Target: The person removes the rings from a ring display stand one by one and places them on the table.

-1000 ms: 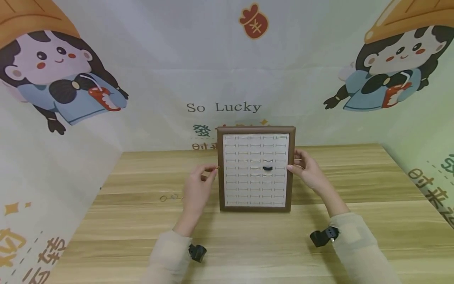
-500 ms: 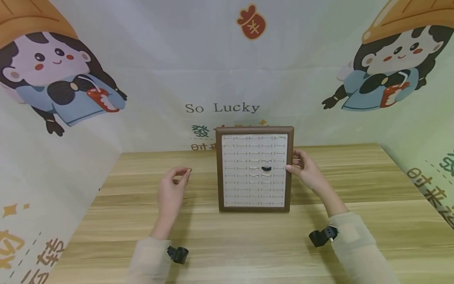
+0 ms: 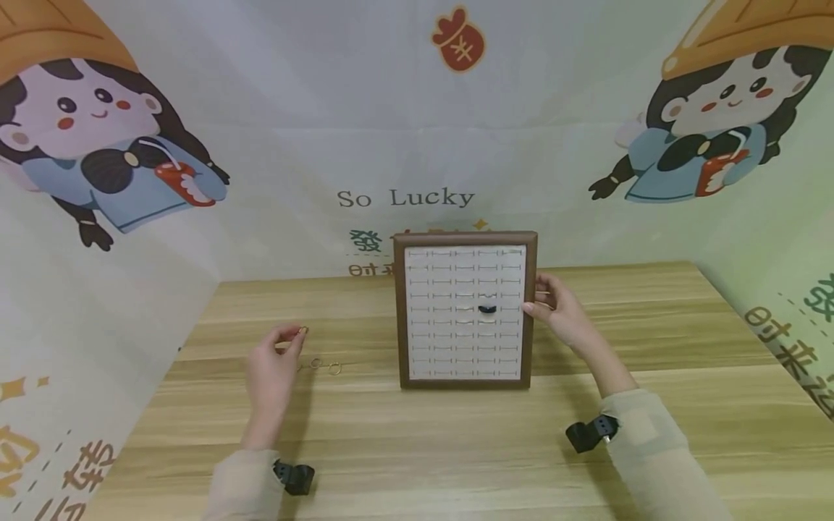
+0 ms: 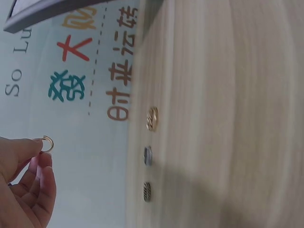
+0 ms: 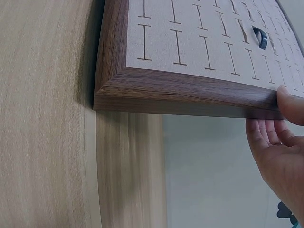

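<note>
A gold ring (image 4: pixel 49 144) is pinched between thumb and fingertips of my left hand (image 3: pixel 272 369), raised over the table's left side. Below and right of that hand, three rings lie in a row on the wood: a gold one (image 4: pixel 152 118), a silver one (image 4: pixel 148 156) and a dark patterned one (image 4: pixel 147 192). A brown-framed ring display board (image 3: pixel 465 384) stands upright, its pale panel cut with rows of slots. One black ring (image 3: pixel 486 310) sits in a slot right of centre. My right hand (image 3: pixel 562 315) grips the board's right edge, thumb in front and fingers behind.
The wooden table (image 3: pixel 417 449) carries everything. Close behind the board hangs a printed cloth backdrop (image 3: pixel 287 188), which also covers both sides. Each wrist wears a small black camera (image 3: pixel 296 477).
My left hand has moved left from the board's left edge, carrying the gold ring. Rings it partly covered on the table now show. The right hand keeps its hold on the board.
</note>
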### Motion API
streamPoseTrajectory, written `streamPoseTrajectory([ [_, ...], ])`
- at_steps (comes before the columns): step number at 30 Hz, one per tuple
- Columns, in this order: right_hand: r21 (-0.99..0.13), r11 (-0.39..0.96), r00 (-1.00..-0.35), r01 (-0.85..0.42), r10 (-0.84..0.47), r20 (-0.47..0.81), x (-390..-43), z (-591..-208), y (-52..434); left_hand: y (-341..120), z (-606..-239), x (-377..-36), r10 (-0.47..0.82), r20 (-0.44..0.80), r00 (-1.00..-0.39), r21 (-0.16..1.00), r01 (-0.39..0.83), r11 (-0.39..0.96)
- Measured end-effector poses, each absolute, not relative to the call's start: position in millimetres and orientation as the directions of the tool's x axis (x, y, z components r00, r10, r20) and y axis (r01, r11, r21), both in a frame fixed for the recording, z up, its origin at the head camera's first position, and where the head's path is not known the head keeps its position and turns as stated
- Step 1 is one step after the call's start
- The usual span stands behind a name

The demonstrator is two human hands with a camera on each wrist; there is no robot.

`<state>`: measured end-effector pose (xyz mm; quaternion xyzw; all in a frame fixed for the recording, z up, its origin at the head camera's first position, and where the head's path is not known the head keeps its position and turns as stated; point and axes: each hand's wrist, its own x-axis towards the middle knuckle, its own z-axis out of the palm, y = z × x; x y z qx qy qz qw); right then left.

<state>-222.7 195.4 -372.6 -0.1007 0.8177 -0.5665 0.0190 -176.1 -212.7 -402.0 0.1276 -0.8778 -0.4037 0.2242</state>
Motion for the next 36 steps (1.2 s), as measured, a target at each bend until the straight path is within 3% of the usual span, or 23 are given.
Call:
streamPoseTrajectory([
  [14,-0.936,0.326,-0.979,-0.132,-0.191,0.071,-223.1,-372.3,193.9,-258.0,-423.2,-169.7,-0.441,0.252,-0.861,0.693,-0.157,0.703],
  [22,-0.932,0.335,-0.977,-0.14,-0.2,0.075,-222.5,-373.8,196.3,-272.6,-438.1,-167.1,-0.412,0.17,-0.895,0.626,-0.224,0.747],
  [36,-0.928,0.342,-0.976,-0.149,-0.202,0.082,-223.4,-373.3,196.6,-283.6,-448.7,-170.7,-0.41,0.113,-0.905,0.633,-0.253,0.732],
])
